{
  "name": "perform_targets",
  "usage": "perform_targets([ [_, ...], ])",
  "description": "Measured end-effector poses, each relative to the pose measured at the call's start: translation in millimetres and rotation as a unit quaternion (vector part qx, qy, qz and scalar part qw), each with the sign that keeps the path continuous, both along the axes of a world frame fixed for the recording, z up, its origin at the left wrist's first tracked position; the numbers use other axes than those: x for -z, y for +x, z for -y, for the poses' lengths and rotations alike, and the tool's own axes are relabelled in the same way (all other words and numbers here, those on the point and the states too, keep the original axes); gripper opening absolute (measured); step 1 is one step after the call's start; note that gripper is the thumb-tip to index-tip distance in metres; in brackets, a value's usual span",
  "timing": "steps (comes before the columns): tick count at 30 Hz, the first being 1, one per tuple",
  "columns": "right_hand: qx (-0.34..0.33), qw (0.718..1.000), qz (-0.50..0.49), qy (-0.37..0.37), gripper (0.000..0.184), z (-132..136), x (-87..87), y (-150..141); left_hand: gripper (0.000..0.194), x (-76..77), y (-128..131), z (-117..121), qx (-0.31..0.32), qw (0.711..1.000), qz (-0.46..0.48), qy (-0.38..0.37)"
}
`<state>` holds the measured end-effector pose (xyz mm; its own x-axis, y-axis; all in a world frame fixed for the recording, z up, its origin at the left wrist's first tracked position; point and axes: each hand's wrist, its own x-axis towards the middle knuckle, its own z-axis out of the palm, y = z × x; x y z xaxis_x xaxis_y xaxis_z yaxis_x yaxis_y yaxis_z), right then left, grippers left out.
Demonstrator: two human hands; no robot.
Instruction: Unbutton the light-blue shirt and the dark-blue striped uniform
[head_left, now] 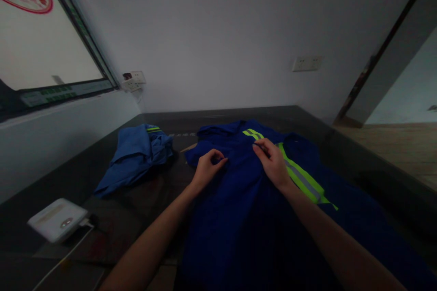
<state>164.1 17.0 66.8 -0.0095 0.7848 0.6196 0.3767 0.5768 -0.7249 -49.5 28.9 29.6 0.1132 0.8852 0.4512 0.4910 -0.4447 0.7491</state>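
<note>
A dark blue work shirt (239,209) with a yellow-green reflective stripe (302,179) lies spread on the dark table (102,232) in front of me. My left hand (206,169) rests on the shirt near its upper left, fingers curled and pinching the cloth. My right hand (273,161) lies on the shirt beside the stripe, fingertips pressed together on a fold of fabric near the collar.
A second, lighter blue garment (136,157) lies crumpled at the table's left. A white box-like device (57,219) with a white cable (64,257) sits at the near left. Wall sockets (134,81) and a window are at the left; a doorway opens at the right.
</note>
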Motion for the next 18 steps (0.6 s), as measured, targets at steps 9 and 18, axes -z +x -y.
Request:
perform_targets([
  [9,0.064,0.960,-0.256,-0.093,0.030,17.7,-44.5,61.6,0.020,-12.0,-35.8,-22.5,-0.084,0.996,0.008,0.005],
  [18,0.339,0.931,-0.003,-0.134,0.033,60.8,-21.4,207.0,0.022,-45.0,-39.5,-21.2,0.003,0.901,0.363,-0.236],
])
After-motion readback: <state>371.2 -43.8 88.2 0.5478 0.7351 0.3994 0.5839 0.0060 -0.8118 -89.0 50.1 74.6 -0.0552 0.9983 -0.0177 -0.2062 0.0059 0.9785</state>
